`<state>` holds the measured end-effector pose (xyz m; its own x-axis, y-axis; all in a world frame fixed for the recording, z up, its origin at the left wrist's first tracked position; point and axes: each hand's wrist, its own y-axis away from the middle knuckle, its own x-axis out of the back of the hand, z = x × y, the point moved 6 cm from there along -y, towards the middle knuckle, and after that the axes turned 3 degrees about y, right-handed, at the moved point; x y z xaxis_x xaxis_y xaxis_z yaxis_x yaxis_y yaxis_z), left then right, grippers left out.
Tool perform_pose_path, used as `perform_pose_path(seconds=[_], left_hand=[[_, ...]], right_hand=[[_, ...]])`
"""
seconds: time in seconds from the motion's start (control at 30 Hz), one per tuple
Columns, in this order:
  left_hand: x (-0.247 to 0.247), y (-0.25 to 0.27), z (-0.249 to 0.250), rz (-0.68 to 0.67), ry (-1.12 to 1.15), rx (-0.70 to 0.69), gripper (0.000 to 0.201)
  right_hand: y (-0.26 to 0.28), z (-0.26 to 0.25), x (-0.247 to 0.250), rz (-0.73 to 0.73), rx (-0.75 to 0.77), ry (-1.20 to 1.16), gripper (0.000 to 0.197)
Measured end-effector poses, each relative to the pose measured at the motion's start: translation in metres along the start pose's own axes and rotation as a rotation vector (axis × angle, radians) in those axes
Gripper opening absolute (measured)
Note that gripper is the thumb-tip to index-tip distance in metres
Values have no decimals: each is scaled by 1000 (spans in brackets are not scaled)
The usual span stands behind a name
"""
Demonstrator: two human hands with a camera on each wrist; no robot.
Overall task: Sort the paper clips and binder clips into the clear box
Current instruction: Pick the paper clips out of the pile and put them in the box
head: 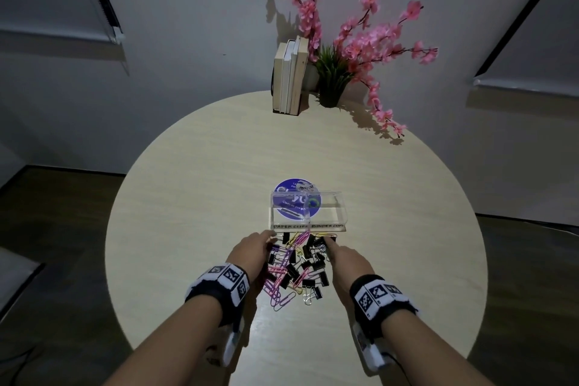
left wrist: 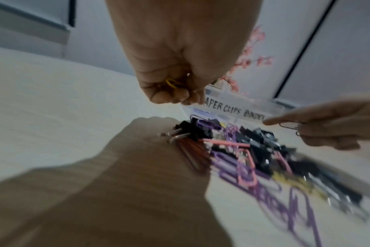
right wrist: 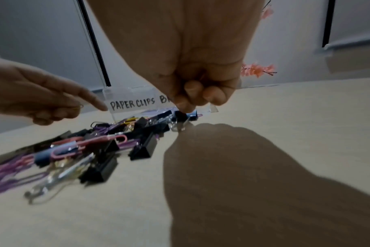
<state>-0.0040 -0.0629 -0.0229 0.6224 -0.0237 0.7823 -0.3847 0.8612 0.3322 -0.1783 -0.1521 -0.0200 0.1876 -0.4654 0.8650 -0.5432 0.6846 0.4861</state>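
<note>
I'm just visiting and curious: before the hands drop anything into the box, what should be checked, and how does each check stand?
1. Left hand grips a yellow paper clip: ok.
2. Right hand has a black binder clip firmly: cannot tell; fingertips are on it at the pile.
3. Clear box open on top: ok.
4. Labels readable: ok.
5. Box compartments hold no clips yet: ok.

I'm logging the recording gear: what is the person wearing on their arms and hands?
Both forearms are bare, no sleeves or gloves. The left hand and right hand each have a black wristband with white blocks printed with black square codes, and a white device under each wrist.
</note>
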Motion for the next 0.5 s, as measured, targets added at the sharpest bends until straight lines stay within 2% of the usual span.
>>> perform_pose_path(seconds=[0.1,0.23,0.33,0.5], left_hand=[[-9,13,3,-60,-249,-89,44],[-1,18,0,30,-320,-123,38],[2,8,17,35,-393,-179,41],[-16,-9,47,-56,-533,-210,40]], right_hand=[[13,8,-17,-28,-22,60,74],[30,15,-15,101,0,7,48],[20,15,6,151,2,-13,48],[2,10,7,53,-3,72,49]])
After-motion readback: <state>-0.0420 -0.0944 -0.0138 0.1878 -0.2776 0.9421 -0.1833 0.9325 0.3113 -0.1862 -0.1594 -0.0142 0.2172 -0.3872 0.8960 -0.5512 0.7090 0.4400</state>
